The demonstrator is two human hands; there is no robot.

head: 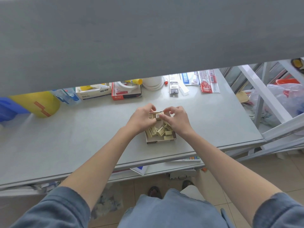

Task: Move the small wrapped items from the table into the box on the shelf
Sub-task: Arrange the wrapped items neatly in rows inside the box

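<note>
We see both hands over the far end of the box [160,140], near the shelf's front edge. The left hand [141,119] and right hand [176,120] pinch wrapped items [158,116] between them, long axis left-right.

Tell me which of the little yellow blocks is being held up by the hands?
The wrapped item with the barcode label, pinched between left hand and right hand at the box's far end. The others lie loose inside the box.
</note>
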